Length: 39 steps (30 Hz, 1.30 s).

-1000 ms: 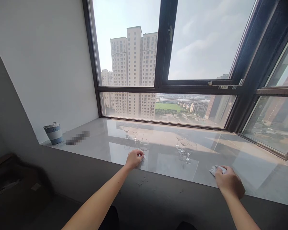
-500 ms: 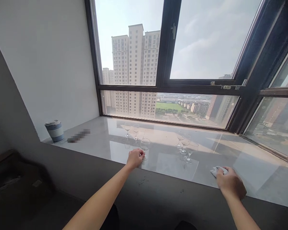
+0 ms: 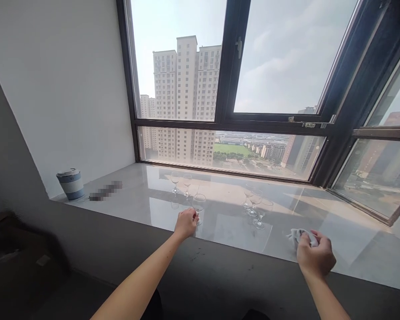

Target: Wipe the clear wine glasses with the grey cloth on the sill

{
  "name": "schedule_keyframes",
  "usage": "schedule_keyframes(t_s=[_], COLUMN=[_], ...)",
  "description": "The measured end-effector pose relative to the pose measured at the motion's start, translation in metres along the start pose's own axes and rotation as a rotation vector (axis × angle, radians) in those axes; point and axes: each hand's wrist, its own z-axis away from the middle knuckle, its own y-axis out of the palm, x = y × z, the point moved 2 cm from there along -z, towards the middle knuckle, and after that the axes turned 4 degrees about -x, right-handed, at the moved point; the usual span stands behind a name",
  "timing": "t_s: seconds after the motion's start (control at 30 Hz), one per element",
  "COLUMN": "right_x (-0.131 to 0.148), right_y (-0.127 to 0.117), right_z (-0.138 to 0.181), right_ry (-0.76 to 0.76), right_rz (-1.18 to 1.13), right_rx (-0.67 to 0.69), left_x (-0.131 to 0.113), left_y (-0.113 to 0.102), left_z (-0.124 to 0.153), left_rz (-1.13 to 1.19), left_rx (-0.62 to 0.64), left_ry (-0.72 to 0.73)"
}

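My left hand (image 3: 186,223) is closed around the stem of a clear wine glass (image 3: 199,203) that stands near the front of the glossy marble sill (image 3: 226,231). My right hand (image 3: 315,254) grips a small white cloth (image 3: 299,234), raised just off the sill at the right. Two more wine glasses (image 3: 181,182) stand farther back on the left. A group of three wine glasses (image 3: 256,206) stands between my hands, nearer the right one.
A blue and white lidded cup (image 3: 70,183) stands at the sill's far left by the white wall, with a blurred dark object (image 3: 105,191) beside it. Dark window frames (image 3: 226,120) close off the back and right. A dark ledge (image 3: 220,275) runs along the front.
My right hand has lifted the white cloth slightly off the sill and closed round it. My left hand stays on the glass stem, the glass shifted a little.
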Motion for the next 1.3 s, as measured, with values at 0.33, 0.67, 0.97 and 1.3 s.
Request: schedule_keyframes(t_s=[0.33,0.67,0.97,1.3], right_x=[0.204,0.282,0.272,0.268], right_y=[0.011,0.089,0.091,0.087], right_z=[0.081,0.166,0.167,0.169], right_ry=[-0.298,-0.708,-0.807,-0.853], right_rz=[-0.625,-0.535,-0.392,-0.355], right_rx=[0.164,0.462,0.388,0.486], left_x=[-0.002,-0.006,-0.008,-0.008], left_y=[0.0,-0.004,-0.005,-0.005], left_z=[0.003,0.006,0.006,0.006], left_rz=[-0.022,-0.049,-0.043,-0.038], left_rx=[-0.022,-0.015,-0.002,-0.02], left_ry=[0.033,0.027,0.023,0.047])
